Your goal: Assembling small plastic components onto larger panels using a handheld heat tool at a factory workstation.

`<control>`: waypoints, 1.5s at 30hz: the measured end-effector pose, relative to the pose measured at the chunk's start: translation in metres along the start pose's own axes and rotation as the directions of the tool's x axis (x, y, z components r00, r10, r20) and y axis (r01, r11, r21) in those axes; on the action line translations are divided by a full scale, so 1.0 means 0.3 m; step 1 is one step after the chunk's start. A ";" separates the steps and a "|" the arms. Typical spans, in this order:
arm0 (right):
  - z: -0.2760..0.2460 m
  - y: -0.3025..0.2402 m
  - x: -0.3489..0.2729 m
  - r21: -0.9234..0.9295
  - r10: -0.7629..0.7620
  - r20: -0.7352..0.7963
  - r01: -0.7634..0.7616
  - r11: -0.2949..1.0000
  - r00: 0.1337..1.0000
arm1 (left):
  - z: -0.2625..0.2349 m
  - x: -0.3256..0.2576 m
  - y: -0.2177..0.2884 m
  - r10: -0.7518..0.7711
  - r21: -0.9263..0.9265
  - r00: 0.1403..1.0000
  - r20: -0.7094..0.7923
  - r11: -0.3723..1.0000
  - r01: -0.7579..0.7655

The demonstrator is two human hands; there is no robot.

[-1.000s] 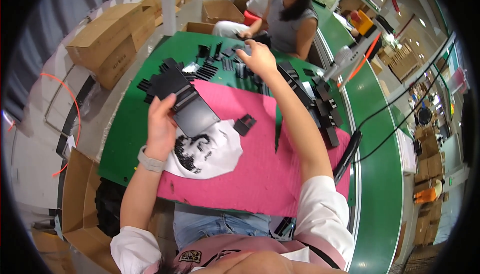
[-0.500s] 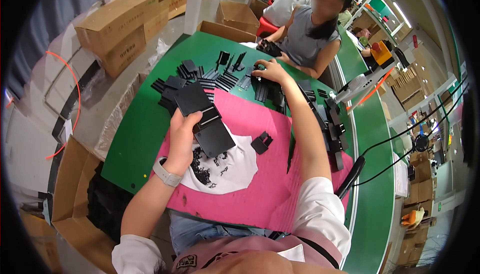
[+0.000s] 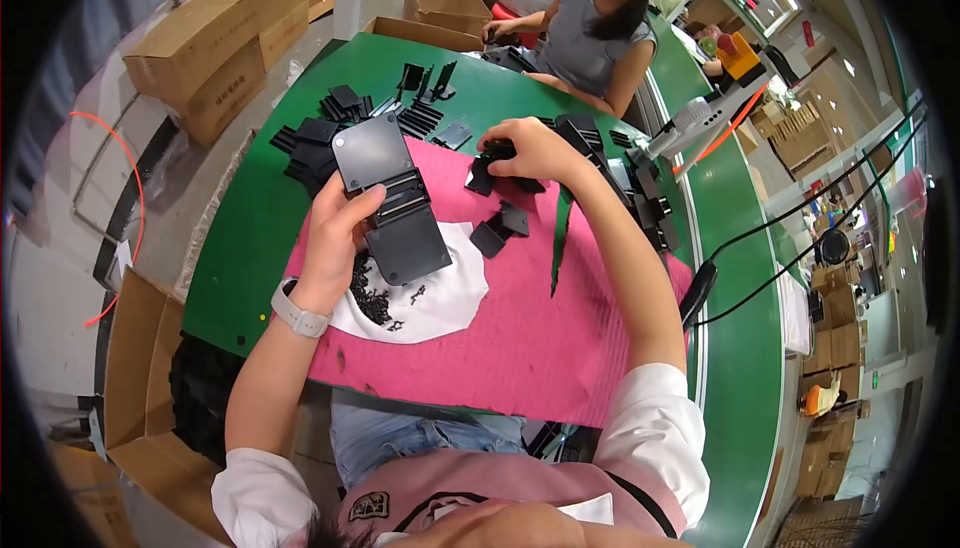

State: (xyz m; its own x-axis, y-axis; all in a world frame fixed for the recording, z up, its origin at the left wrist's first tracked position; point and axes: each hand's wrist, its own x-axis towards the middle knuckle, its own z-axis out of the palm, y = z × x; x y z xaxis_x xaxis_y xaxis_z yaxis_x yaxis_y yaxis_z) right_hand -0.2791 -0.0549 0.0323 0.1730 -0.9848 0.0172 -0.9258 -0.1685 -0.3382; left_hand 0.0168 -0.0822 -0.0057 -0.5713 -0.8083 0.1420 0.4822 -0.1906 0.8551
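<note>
My left hand (image 3: 335, 233) is closed on a black plate assembly: two flat square plates (image 3: 408, 244) joined by a slotted middle section with pale metal rods. The thumb lies across that middle section. Below it, a white cloth (image 3: 462, 293) carries a heap of tiny black pieces (image 3: 368, 293), too small to name. My right hand (image 3: 532, 153) pinches a small black plastic part (image 3: 481, 176) over the far edge of the pink mat (image 3: 500, 358). Fingers hide some of that part. Between the hands, a small black bracket-like piece (image 3: 500, 229) lies on the mat.
Black plastic parts (image 3: 315, 143) lie in piles along the far side of the green table (image 3: 235, 278), with more black strips (image 3: 640, 198) at the right. Across the table sits another person (image 3: 590, 43). A black cable (image 3: 700, 293) runs in from the right. An open carton (image 3: 140, 388) stands at left.
My right hand has come back toward me from the far pile, now with a small black part in its fingers. My left hand still holds the plate assembly. The whole view has shifted.
</note>
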 end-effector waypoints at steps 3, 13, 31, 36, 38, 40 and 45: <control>0.020 -0.025 -0.100 0.132 0.027 -0.199 -0.001 0.991 0.980 | 0.017 -0.004 -0.015 -0.044 0.049 0.998 0.038 0.998 0.042; 0.017 -0.167 -0.416 0.869 0.572 -0.267 -0.064 0.491 0.775 | 0.153 -0.045 -0.034 -0.199 0.192 0.940 0.278 0.970 0.149; 0.058 -0.170 -0.692 -0.012 0.360 -0.496 -0.421 0.907 0.790 | 0.312 -0.049 -0.142 -0.328 0.246 0.892 0.311 0.934 0.258; 0.079 -0.082 -0.699 0.041 0.185 -0.305 -0.182 0.983 0.934 | 0.290 -0.049 -0.163 -0.363 0.239 0.843 0.396 0.928 0.287; 0.073 -0.094 -0.703 0.036 0.398 -0.252 -0.403 0.915 0.882 | 0.306 -0.061 -0.171 -0.302 0.184 0.854 0.424 0.952 0.245; 0.058 -0.107 -0.693 0.090 0.394 -0.251 -0.384 0.919 0.884 | 0.298 -0.063 -0.169 -0.297 0.170 0.853 0.429 0.954 0.246; 0.026 -0.187 -0.678 0.390 0.150 -0.422 0.029 0.920 0.894 | 0.303 -0.069 -0.165 -0.391 0.151 0.808 0.440 0.919 0.363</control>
State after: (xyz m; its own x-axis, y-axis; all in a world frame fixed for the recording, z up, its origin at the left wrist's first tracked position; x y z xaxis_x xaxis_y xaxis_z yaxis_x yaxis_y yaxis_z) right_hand -0.2596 0.1552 0.0404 -0.1264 -0.9237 0.3616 -0.7159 -0.1674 -0.6779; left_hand -0.0557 -0.0055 -0.0058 -0.9427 -0.3337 -0.0005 0.1356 -0.3845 0.9131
